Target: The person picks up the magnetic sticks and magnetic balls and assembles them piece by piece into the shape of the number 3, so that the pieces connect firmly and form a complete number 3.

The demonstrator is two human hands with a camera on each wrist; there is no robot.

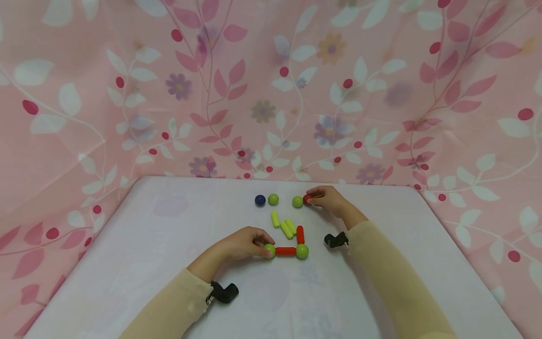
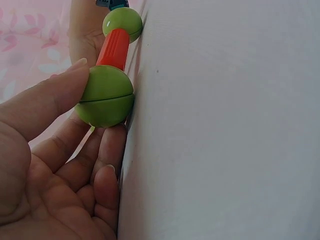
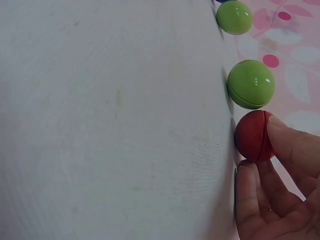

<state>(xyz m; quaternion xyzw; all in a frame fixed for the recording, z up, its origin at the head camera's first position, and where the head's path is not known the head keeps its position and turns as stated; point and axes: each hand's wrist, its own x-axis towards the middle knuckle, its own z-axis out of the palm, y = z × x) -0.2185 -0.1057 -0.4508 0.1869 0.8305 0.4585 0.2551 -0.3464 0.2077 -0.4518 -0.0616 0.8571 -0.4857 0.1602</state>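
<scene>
My left hand [image 1: 247, 242] pinches a green ball [image 2: 106, 95] between thumb and fingers, low over the white table. From that ball a red rod [image 1: 285, 251] runs right to a second green ball [image 1: 302, 251], and another red rod [image 1: 300, 235] points away from there toward the back. At the back of the table my right hand [image 1: 328, 199] grips a red ball [image 3: 252, 136] with thumb and fingertips. Just left of it lies a loose green ball [image 3: 251, 84].
Farther left along the back are a dark blue ball [image 1: 260, 200] and another green ball [image 1: 273, 199]. Several yellow-green rods [image 1: 275, 219] lie between the hands. Black wrist cameras [image 1: 224, 292] stick out from both sleeves. A pink floral curtain [image 1: 262, 94] hangs behind the table [image 1: 169, 263].
</scene>
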